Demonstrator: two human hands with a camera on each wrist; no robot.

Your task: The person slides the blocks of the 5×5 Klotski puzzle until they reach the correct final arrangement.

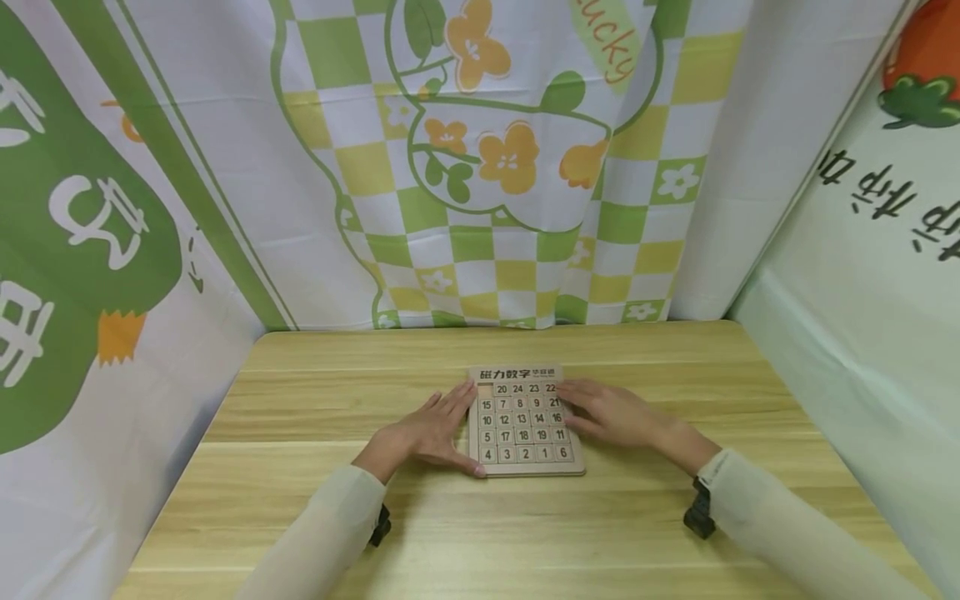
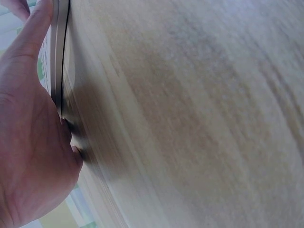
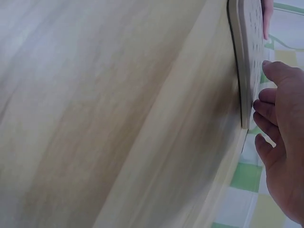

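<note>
A wooden number sliding puzzle [image 1: 522,463] lies flat on the table, its numbered tiles in a frame with dark Chinese lettering along the top. The slot at its top left holds no tile. My left hand [image 1: 435,433] spreads along the left side, fingertips at the upper left edge and thumb on the lower left corner. Over the right edge, my right hand [image 1: 611,412] reaches in with its fingertips on or just above the tiles near 22 and 16. The right wrist view shows the right hand [image 3: 287,118] with fingers slightly bent beside the puzzle's edge [image 3: 243,71].
The light wood-grain table [image 1: 315,400] carries the puzzle near its middle. A green and yellow checked curtain [image 1: 510,250] hangs behind the table's far edge. Printed cloths hang on the left [image 1: 82,250] and right [image 1: 862,275]. Dark straps with a small device circle both wrists.
</note>
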